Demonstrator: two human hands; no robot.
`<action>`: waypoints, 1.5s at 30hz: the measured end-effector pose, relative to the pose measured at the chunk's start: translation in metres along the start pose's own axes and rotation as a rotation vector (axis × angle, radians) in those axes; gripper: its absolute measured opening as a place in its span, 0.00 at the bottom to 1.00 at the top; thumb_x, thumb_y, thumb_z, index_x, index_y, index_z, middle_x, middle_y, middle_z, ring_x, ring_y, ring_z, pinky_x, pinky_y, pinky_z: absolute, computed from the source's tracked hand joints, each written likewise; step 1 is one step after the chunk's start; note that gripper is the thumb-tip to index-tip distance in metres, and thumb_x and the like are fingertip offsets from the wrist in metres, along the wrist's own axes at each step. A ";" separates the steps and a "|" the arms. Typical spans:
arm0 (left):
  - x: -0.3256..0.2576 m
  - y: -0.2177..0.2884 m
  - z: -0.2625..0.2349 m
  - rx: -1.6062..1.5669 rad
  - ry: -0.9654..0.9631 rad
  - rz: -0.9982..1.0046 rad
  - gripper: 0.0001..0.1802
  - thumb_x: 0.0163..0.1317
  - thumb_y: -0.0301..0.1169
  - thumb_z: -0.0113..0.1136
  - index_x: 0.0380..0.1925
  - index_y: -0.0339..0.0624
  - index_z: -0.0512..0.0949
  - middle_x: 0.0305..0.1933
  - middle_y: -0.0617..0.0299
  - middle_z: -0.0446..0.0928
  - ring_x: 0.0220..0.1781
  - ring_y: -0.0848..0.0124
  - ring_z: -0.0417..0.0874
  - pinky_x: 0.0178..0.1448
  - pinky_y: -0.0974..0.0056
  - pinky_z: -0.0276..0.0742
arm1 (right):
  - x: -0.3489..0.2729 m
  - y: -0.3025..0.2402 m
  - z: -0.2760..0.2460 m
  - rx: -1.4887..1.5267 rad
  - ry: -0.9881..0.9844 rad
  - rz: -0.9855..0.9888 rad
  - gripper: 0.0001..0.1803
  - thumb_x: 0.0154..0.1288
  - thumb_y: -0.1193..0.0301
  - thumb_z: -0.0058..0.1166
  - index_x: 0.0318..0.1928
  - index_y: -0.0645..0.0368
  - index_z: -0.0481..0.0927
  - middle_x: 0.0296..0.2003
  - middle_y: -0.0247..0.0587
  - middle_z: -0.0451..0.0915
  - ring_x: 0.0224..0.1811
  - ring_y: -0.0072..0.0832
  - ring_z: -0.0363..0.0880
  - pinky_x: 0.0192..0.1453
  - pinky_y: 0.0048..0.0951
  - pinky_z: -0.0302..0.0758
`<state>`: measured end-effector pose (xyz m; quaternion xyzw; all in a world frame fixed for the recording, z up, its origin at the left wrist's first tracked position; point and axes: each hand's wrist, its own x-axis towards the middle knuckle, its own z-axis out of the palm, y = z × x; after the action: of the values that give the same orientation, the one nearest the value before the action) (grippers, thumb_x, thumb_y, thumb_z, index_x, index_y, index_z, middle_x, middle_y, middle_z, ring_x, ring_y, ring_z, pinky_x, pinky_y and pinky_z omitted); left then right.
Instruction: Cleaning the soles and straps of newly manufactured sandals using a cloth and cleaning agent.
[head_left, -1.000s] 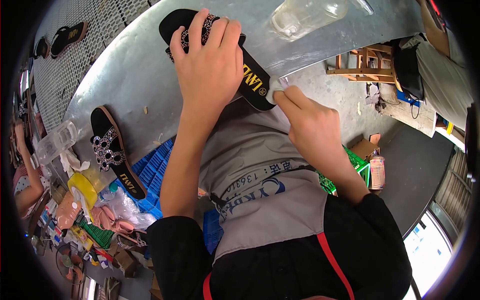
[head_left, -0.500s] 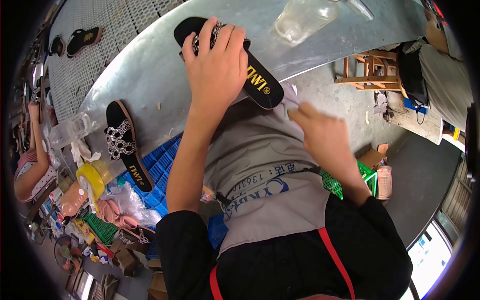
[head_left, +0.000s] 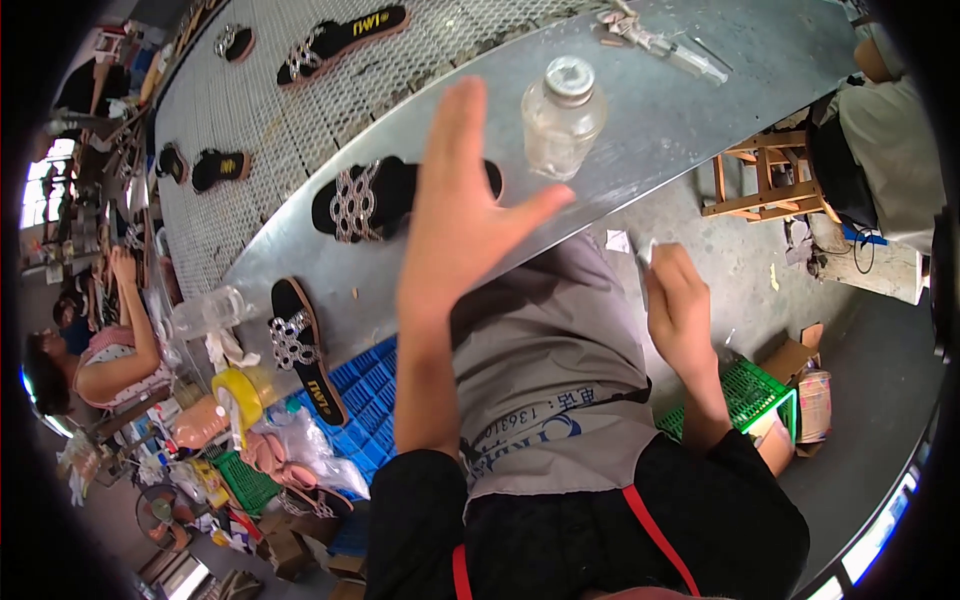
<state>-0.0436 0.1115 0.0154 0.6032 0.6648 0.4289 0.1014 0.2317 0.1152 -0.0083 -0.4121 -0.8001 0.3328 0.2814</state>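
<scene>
My left hand (head_left: 450, 225) is raised over the metal table (head_left: 640, 140), fingers stretched and thumb apart, holding nothing. Beneath it, partly hidden, lies a black slide sandal (head_left: 355, 203) with a glittering cut-out strap. My right hand (head_left: 682, 305) is closed in front of the apron, off the table's near edge. A small pale tip (head_left: 653, 246) shows at its fingers, too little to name. A matching sandal (head_left: 297, 345) rests at the table's left end. Beyond the left hand stands a clear glass bottle (head_left: 565, 125) with a whitish top.
A syringe (head_left: 690, 60) lies on the far right of the table. Several sandals (head_left: 340, 45) sit on the mesh surface (head_left: 260, 125) behind. Blue crates (head_left: 365, 405) and a yellow container (head_left: 237, 400) are at left. People work at left and right, near a wooden stool (head_left: 765, 180).
My left hand has let go of the sandal, which now lies on the table, and its fingers have spread. My right hand has moved slightly right and down. The view has shifted.
</scene>
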 end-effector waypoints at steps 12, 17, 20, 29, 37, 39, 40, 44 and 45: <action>-0.022 0.041 0.059 -0.795 -0.565 -0.252 0.40 0.52 0.38 0.82 0.62 0.36 0.74 0.53 0.56 0.84 0.56 0.67 0.85 0.63 0.60 0.79 | 0.021 0.014 -0.016 0.769 0.284 0.192 0.16 0.81 0.79 0.51 0.63 0.67 0.81 0.43 0.36 0.79 0.42 0.22 0.76 0.49 0.24 0.72; -0.060 0.036 0.076 -0.730 -0.821 -0.552 0.37 0.54 0.37 0.80 0.61 0.36 0.74 0.54 0.58 0.84 0.55 0.71 0.84 0.61 0.62 0.79 | -0.015 0.050 0.011 1.080 0.189 0.519 0.16 0.83 0.74 0.51 0.65 0.63 0.79 0.39 0.29 0.80 0.33 0.14 0.71 0.37 0.21 0.67; -0.080 0.031 0.086 -0.683 -0.881 -0.646 0.36 0.56 0.36 0.79 0.61 0.35 0.74 0.55 0.58 0.83 0.54 0.71 0.84 0.60 0.62 0.80 | -0.033 0.063 0.016 1.073 0.138 0.616 0.16 0.83 0.73 0.51 0.64 0.63 0.79 0.38 0.28 0.80 0.33 0.13 0.70 0.36 0.20 0.66; -0.088 0.036 0.093 -1.199 -1.031 -1.210 0.36 0.67 0.45 0.71 0.67 0.36 0.68 0.47 0.52 0.82 0.39 0.67 0.87 0.43 0.61 0.88 | -0.050 0.084 0.004 1.138 -0.024 0.810 0.15 0.83 0.73 0.50 0.64 0.62 0.80 0.46 0.31 0.85 0.43 0.15 0.80 0.46 0.19 0.74; -0.066 0.053 0.092 -1.083 -0.939 -1.073 0.30 0.69 0.38 0.72 0.62 0.36 0.70 0.43 0.62 0.77 0.38 0.74 0.81 0.39 0.66 0.79 | -0.026 0.081 -0.011 1.047 -0.007 0.687 0.16 0.82 0.73 0.51 0.64 0.61 0.81 0.44 0.28 0.85 0.39 0.13 0.78 0.40 0.18 0.72; -0.055 0.055 0.089 -1.091 -0.910 -1.052 0.29 0.69 0.38 0.73 0.61 0.36 0.70 0.42 0.62 0.77 0.38 0.74 0.81 0.39 0.66 0.78 | -0.008 0.075 -0.023 1.018 -0.032 0.666 0.16 0.82 0.72 0.51 0.64 0.60 0.81 0.43 0.26 0.84 0.33 0.11 0.72 0.35 0.18 0.66; -0.048 0.056 0.086 -1.093 -0.890 -1.044 0.29 0.68 0.38 0.73 0.60 0.36 0.71 0.41 0.62 0.77 0.37 0.74 0.81 0.38 0.66 0.77 | 0.002 0.072 -0.028 1.009 -0.039 0.643 0.16 0.82 0.72 0.51 0.64 0.60 0.81 0.43 0.26 0.84 0.33 0.11 0.72 0.35 0.18 0.66; -0.036 0.053 0.054 -1.056 -0.780 -0.966 0.28 0.67 0.40 0.74 0.58 0.37 0.72 0.40 0.62 0.78 0.36 0.76 0.80 0.37 0.68 0.76 | 0.025 0.051 -0.026 0.954 -0.086 0.610 0.14 0.82 0.73 0.52 0.60 0.62 0.83 0.46 0.28 0.83 0.49 0.16 0.77 0.54 0.21 0.73; -0.035 0.051 0.053 -1.014 -0.881 -0.877 0.29 0.67 0.40 0.74 0.61 0.38 0.73 0.46 0.60 0.79 0.44 0.74 0.81 0.45 0.66 0.79 | 0.027 0.050 -0.027 0.891 -0.070 0.632 0.15 0.81 0.73 0.52 0.61 0.62 0.82 0.46 0.28 0.83 0.48 0.17 0.77 0.54 0.21 0.73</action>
<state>0.0363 0.0989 0.0051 0.2815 0.4645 0.3223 0.7753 0.2615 0.1686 -0.0250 -0.4620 -0.4280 0.7213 0.2883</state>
